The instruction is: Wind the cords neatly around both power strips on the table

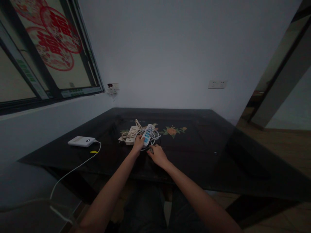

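Observation:
A white power strip with blue sockets (147, 136) lies tilted on the dark table, its pale cord (155, 132) looped loosely over and beside it. My left hand (138, 144) grips the near left edge of this strip. Just right of its near end, my right hand (157, 154) is closed, fingertips pinched at the end of the cord, perhaps on its plug; the fingers partly hide it. Behind and to the left, a second white power strip (131, 134) rests with a cream cord (138, 124) bundled over it.
A white power bank (81, 141) lies on the table (194, 155) at the left, its white cable (73, 170) hanging over the front edge. Wall sockets (217, 84) are on the back wall; another socket with an adapter (111, 90) is near the window.

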Demonstrator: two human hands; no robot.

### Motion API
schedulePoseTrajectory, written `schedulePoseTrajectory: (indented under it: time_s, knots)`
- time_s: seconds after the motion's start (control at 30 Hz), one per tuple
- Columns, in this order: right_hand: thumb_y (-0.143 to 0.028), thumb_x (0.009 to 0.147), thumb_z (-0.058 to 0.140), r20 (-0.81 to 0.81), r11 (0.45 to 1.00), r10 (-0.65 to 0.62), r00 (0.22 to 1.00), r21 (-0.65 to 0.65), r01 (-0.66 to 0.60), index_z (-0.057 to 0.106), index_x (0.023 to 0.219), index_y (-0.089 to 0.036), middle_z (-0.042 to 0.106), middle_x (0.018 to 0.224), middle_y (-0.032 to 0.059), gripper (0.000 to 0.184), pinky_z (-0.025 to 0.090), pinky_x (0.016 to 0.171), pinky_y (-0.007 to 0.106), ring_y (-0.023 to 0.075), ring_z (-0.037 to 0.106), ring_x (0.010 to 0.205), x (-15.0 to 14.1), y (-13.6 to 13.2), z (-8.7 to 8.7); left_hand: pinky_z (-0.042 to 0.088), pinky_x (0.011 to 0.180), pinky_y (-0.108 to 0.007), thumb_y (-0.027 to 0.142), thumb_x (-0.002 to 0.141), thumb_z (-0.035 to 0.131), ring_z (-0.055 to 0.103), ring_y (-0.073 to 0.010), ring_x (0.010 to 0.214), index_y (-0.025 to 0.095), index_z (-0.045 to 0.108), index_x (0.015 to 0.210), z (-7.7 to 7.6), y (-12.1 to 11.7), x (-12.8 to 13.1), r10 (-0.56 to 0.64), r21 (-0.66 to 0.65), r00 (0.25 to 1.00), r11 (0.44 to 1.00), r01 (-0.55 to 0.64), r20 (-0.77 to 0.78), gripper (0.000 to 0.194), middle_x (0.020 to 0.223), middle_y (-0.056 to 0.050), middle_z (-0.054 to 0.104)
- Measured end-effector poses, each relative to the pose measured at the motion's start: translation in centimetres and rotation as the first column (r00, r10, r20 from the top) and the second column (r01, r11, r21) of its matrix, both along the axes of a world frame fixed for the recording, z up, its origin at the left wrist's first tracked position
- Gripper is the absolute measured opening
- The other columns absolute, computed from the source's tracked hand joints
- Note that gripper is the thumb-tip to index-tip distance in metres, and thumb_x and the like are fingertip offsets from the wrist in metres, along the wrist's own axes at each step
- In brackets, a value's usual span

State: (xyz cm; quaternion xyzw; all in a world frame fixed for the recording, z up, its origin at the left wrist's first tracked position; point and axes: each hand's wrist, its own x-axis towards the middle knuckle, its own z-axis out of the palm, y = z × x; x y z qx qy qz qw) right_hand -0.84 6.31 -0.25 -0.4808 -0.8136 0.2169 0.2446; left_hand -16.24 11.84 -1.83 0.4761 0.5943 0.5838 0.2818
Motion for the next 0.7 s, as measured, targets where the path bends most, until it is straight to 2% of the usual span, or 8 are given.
schedulePoseTrajectory:
  time_s: [0.1,0.2,0.33,0.47,0.6,0.7]
  knots:
    - [-0.032,0.086,0.056,0.046,1.0,0.008,0.999,0.023,-0.009,0.055,0.128,-0.013,0.059,0.118,0.0158,0.046,0.039,0.092,0.034,0.0259,0.051,0.111,0.6,-0.5,0.3,0.038,0.103,-0.048,0.009,0.082,0.052,0.053,-0.0254,0.114,0.013,0.059,0.111,0.7,-1.0,0.1,0.014,0.004,0.98,1.0,-0.013,-0.199,0.031,0.113,-0.011,0.062]
    - [-0.025,0.082,0.06,0.086,0.999,0.019,0.996,0.046,-0.023,0.053,0.13,-0.014,0.059,0.119,0.0143,0.05,0.039,0.092,0.033,0.026,0.05,0.112,1.1,-1.0,0.6,0.029,0.11,-0.045,0.004,0.077,0.048,0.044,-0.0264,0.126,0.011,0.057,0.118,1.5,-2.5,0.5,0.011,0.028,0.926,1.0,0.0,-0.377,0.043,0.125,-0.014,0.056]
    - [-0.018,0.082,0.058,0.126,0.997,0.039,0.991,0.068,-0.047,0.059,0.122,-0.019,0.061,0.116,0.0104,0.04,0.04,0.09,0.032,0.0247,0.05,0.111,1.0,-1.4,0.9,0.036,0.105,-0.041,0.011,0.08,0.049,0.051,-0.0264,0.119,0.011,0.06,0.118,2.6,-4.9,0.7,-0.032,0.005,0.826,0.999,0.043,-0.563,0.039,0.122,-0.014,0.058]
    - [-0.019,0.08,0.06,0.137,0.996,0.034,0.99,0.075,-0.045,0.061,0.117,-0.018,0.061,0.114,0.0116,0.037,0.041,0.088,0.034,0.0262,0.049,0.11,0.5,-1.7,1.2,0.044,0.096,-0.039,0.023,0.082,0.054,0.057,-0.0268,0.109,0.018,0.063,0.117,3.2,-7.4,0.6,-0.038,-0.034,0.731,0.999,0.02,-0.681,0.037,0.123,-0.011,0.059]
    - [-0.018,0.082,0.057,0.119,0.996,0.029,0.993,0.079,-0.038,0.059,0.12,-0.018,0.06,0.115,0.0112,0.038,0.041,0.09,0.035,0.0256,0.048,0.111,0.6,-1.9,1.3,0.046,0.089,-0.04,0.028,0.085,0.052,0.058,-0.027,0.104,0.025,0.06,0.123,3.0,-9.2,0.7,-0.015,-0.053,0.669,0.998,-0.036,-0.743,0.039,0.126,-0.009,0.057]
    - [-0.019,0.082,0.056,0.092,0.996,0.042,0.995,0.077,-0.049,0.058,0.12,-0.018,0.06,0.115,0.011,0.038,0.04,0.093,0.035,0.0256,0.048,0.112,0.7,-1.9,1.3,0.042,0.093,-0.045,0.029,0.087,0.05,0.05,-0.032,0.113,0.026,0.058,0.126,2.4,-9.7,1.1,0.059,0.007,0.559,0.995,-0.095,-0.827,0.04,0.125,-0.011,0.058]
